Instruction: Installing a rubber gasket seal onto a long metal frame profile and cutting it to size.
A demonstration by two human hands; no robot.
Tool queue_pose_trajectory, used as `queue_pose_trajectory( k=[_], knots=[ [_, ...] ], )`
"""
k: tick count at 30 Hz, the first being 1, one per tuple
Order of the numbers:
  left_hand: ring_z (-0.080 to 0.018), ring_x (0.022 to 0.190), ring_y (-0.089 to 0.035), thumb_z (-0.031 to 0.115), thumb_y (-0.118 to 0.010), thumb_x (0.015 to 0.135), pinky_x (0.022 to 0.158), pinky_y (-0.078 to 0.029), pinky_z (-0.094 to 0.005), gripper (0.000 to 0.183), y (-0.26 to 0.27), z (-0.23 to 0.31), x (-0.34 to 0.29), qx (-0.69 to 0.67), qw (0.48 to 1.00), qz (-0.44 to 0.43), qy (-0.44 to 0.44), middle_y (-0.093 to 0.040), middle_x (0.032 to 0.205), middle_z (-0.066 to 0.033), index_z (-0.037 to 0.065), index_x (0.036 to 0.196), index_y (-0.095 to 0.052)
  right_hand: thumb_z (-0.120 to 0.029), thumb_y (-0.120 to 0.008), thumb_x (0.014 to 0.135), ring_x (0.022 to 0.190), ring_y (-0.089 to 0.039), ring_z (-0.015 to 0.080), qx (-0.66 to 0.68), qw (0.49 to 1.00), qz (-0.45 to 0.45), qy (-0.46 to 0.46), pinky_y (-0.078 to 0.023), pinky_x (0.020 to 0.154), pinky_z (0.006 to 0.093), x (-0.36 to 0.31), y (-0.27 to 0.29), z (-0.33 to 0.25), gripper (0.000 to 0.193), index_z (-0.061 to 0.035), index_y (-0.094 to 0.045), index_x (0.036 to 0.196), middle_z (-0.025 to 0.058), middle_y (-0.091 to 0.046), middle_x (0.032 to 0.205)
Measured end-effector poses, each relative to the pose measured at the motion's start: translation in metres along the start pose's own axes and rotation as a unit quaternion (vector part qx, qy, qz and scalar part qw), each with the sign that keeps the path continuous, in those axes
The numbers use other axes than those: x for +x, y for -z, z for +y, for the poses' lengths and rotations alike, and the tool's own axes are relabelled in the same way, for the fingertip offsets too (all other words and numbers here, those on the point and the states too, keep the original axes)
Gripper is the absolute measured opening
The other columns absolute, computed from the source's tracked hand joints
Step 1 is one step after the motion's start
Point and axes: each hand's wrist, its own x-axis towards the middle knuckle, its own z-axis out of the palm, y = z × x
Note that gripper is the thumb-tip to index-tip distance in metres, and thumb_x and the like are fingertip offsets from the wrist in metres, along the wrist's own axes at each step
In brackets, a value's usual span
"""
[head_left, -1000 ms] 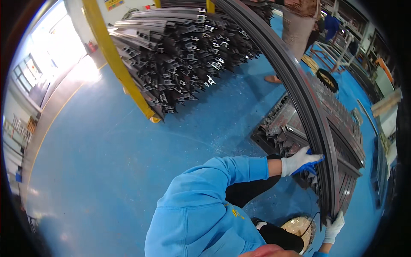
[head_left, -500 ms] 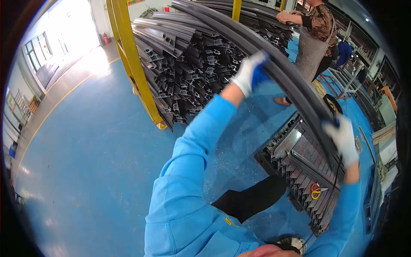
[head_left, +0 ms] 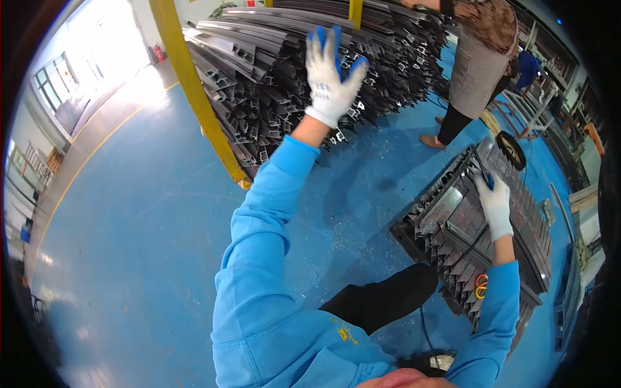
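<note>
My left hand [head_left: 332, 81], in a white glove with blue-coated fingers, is raised at the front of a large pile of long dark metal profiles [head_left: 272, 97]. Its fingers are spread and hold nothing. My right hand [head_left: 495, 205], gloved the same way, is over a stack of short dark profiles [head_left: 446, 216] on the right. Its fingers are bent around something slim and dark that I cannot make out. A thin black cord [head_left: 477, 240] runs down beside that hand. Scissors with red and yellow handles [head_left: 480, 286] lie on the stack, partly hidden by my right sleeve.
A yellow upright post [head_left: 197, 90] stands at the pile's left end. Another person in a striped apron [head_left: 475, 77] stands beyond the stack, at the pile's right. A black ring-shaped coil [head_left: 511, 150] lies behind the stack. The floor [head_left: 149, 246] is blue.
Both hands have let go of the long dark profiles, which no longer cross in front of me. My left hand has moved left and opened; my right hand has shifted slightly left.
</note>
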Motion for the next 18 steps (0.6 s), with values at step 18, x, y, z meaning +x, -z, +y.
queue_pose_trajectory(
  k=[18],
  knots=[
    [-0.0375,0.111,-0.053,0.029,-0.053,0.083,0.086,-0.047,-0.0507,0.044,-0.112,-0.100,0.069,0.389,0.860,-0.326,-0.046,-0.043,0.137,-0.0090,0.032,0.126,-0.051,-0.023,-0.058,0.089,0.055,-0.051,0.0073,0.115,0.887,0.140,-0.425,-0.040,0.049,0.0208,-0.270,0.129,0.261,0.024,-0.0013,-0.065,0.093,0.0034,-0.067,0.078]
  ],
)
